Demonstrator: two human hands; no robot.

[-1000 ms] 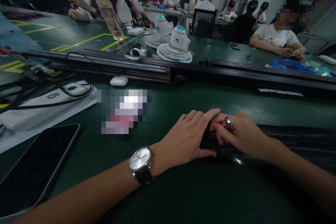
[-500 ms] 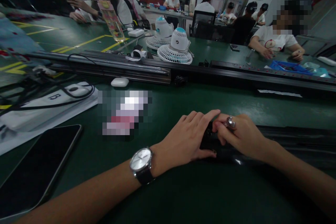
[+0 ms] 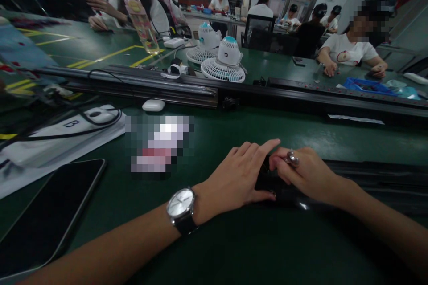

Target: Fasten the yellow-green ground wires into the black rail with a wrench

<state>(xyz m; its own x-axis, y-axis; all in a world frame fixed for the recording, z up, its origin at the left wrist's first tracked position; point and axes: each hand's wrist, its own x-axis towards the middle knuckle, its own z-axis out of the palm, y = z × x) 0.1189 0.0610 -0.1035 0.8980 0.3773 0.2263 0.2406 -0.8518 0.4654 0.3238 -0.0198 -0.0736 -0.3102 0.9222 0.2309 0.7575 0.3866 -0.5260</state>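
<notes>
My left hand (image 3: 239, 178), with a silver watch (image 3: 180, 205) on its wrist, lies with fingers together over the end of a long black strip-like object (image 3: 368, 178) on the green table (image 3: 217, 249). Its thumb presses the object's near side. My right hand (image 3: 306, 173), wearing a ring (image 3: 291, 157), is curled on the same end, its fingertips meeting those of the left hand. What lies under the fingers is hidden.
A dark tablet (image 3: 43, 218) lies at the lower left, beside white paper (image 3: 50, 142) with black cables and a mouse. A white earbud case (image 3: 153, 105) sits by a black rail (image 3: 214, 91). Two small fans (image 3: 223, 60) stand beyond. Other people sit at the far tables.
My hands have stayed on the black object's end with almost no movement. The person at the far right has moved a hand across that table.
</notes>
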